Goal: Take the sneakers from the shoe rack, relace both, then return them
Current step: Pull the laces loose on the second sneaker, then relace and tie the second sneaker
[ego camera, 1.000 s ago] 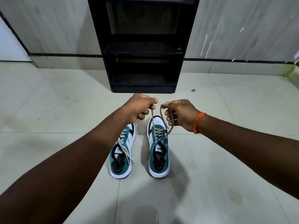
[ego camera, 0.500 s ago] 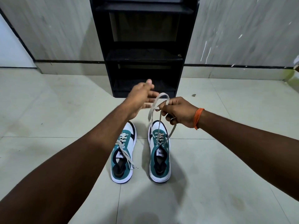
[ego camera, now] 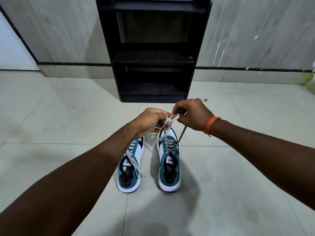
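Two teal-and-white sneakers stand side by side on the tiled floor, toes toward the rack. The right sneaker [ego camera: 169, 166] has its grey lace [ego camera: 182, 135] pulled up from the eyelets. My left hand [ego camera: 150, 122] and my right hand [ego camera: 192, 114] are both closed on the lace ends above the toe, where the strands cross between my fingers. The left sneaker [ego camera: 130, 169] lies partly under my left forearm, its lace ends hanging loose over the side.
A black shoe rack [ego camera: 153, 48] with bare shelves stands against the grey wall straight ahead. Pale floor tiles [ego camera: 238, 167] spread all around the shoes. An orange thread band [ego camera: 210, 124] circles my right wrist.
My hands have come together and dropped a little lower over the right sneaker. The lace loop that my right hand held up is now crossed between both hands.
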